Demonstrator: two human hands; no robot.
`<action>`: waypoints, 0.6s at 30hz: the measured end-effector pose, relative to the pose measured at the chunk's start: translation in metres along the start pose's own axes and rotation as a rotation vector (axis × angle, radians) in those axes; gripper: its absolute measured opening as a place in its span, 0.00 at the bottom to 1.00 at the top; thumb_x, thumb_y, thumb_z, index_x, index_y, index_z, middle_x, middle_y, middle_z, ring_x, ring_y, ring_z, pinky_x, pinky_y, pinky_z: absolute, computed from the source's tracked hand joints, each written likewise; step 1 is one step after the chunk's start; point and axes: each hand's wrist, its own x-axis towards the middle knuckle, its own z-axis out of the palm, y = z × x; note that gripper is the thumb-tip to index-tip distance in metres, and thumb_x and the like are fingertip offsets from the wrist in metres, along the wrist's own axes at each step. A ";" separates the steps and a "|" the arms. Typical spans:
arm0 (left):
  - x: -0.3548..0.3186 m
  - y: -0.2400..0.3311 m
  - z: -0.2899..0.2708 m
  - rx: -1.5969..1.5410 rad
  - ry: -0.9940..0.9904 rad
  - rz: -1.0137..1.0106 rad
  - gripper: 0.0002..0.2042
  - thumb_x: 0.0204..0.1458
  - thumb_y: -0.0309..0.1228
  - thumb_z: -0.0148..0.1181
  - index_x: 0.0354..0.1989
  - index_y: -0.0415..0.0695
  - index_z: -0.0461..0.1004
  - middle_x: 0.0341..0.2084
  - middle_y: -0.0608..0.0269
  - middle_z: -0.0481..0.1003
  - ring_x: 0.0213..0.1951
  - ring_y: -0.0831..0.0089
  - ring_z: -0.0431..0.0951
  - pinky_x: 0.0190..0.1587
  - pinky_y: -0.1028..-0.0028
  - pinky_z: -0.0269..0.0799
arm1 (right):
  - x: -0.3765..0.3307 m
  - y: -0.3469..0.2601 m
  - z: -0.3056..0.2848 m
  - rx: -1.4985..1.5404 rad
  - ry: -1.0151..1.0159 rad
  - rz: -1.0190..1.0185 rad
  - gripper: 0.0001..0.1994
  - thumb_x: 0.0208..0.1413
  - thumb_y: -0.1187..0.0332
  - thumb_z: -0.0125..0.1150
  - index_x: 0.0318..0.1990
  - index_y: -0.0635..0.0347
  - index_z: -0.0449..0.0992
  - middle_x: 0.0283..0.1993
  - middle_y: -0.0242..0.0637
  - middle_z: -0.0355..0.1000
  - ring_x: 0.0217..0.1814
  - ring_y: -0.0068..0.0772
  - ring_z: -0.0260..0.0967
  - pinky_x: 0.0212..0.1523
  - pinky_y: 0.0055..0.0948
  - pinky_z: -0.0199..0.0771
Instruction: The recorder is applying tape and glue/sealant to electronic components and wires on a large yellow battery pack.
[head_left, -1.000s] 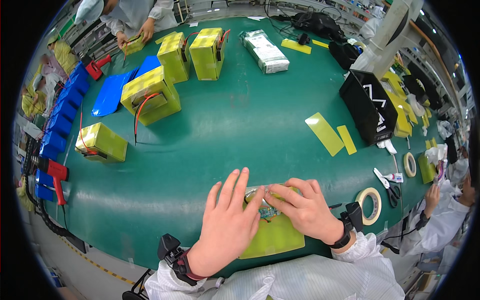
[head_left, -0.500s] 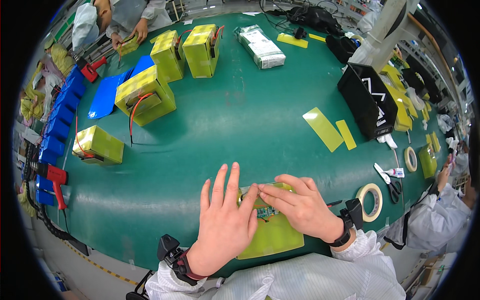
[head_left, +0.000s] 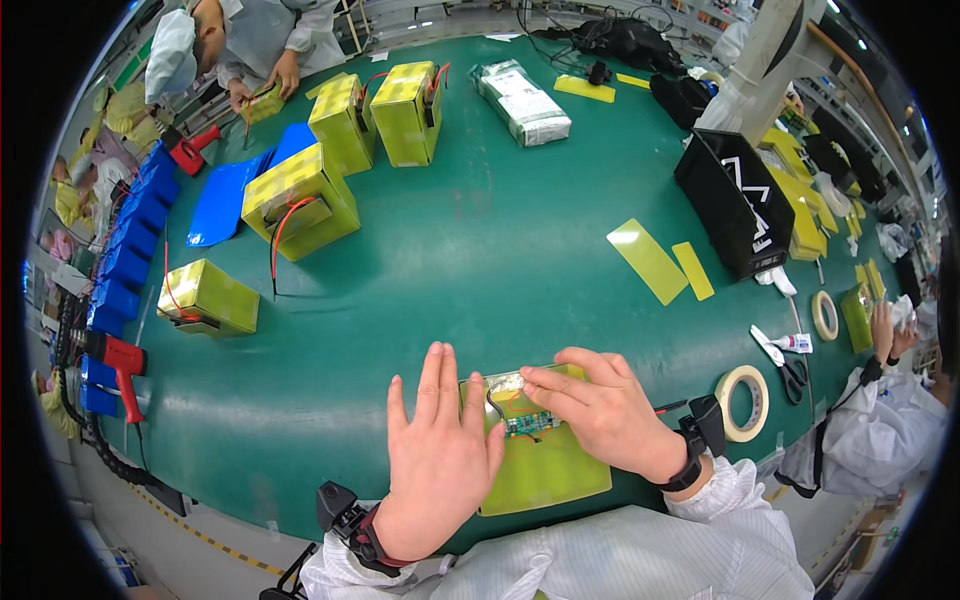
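Observation:
A yellow-wrapped battery pack [head_left: 545, 482] lies on the green table right in front of me. On it sits a small green circuit board [head_left: 528, 426] with thin black and red wires beside it. My left hand [head_left: 440, 465] is open, its fingers stretched out along the pack's left edge and its thumb by the board. Above the board, my right hand [head_left: 615, 418] has its fingers closed at the pack's far edge, next to a shiny clear patch [head_left: 503, 384]. Whatever is between those fingertips is hidden.
Several yellow battery packs [head_left: 302, 200] with red and black leads stand at the left. Red heat guns [head_left: 122, 362] and blue packs line the left edge. At the right are a tape roll [head_left: 757, 403], scissors [head_left: 790, 375], yellow sheets [head_left: 645, 262] and a black bin [head_left: 735, 205]. Co-workers sit nearby.
My left hand has moved left, away from my right fingertips, uncovering the wires and the shiny patch. My right hand has stayed nearly in place.

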 end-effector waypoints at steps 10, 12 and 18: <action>-0.002 0.007 -0.004 -0.052 0.077 0.059 0.21 0.53 0.38 0.65 0.56 0.47 0.78 0.68 0.43 0.59 0.71 0.47 0.56 0.67 0.43 0.53 | 0.000 0.000 0.002 0.006 0.035 -0.003 0.14 0.53 0.71 0.61 0.48 0.54 0.82 0.57 0.22 0.77 0.56 0.34 0.69 0.48 0.31 0.62; -0.002 0.005 -0.003 -0.032 0.073 0.070 0.21 0.53 0.38 0.66 0.55 0.49 0.79 0.68 0.44 0.60 0.71 0.47 0.56 0.67 0.43 0.54 | -0.001 0.000 0.003 0.006 0.034 0.001 0.14 0.53 0.72 0.61 0.48 0.54 0.82 0.57 0.22 0.77 0.56 0.34 0.69 0.49 0.31 0.62; -0.003 -0.003 -0.001 0.002 0.093 0.068 0.19 0.52 0.38 0.66 0.54 0.58 0.81 0.67 0.48 0.63 0.70 0.46 0.57 0.66 0.44 0.57 | -0.001 0.000 0.002 0.012 0.031 0.002 0.14 0.53 0.72 0.61 0.48 0.54 0.82 0.58 0.22 0.77 0.55 0.34 0.69 0.49 0.31 0.62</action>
